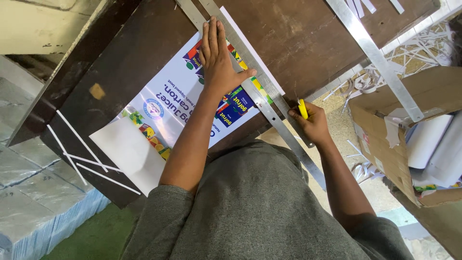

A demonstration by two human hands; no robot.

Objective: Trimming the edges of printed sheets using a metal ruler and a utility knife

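Paper offcuts [423, 41] beside dark wooden table [308, 29]

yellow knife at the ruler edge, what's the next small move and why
Probably draw the yellow knife along the metal ruler in one steady stroke. The right hand has it set against the ruler's edge at the near end of the printed sheet, and the left hand lies flat, pinning ruler and sheet to the dark table.
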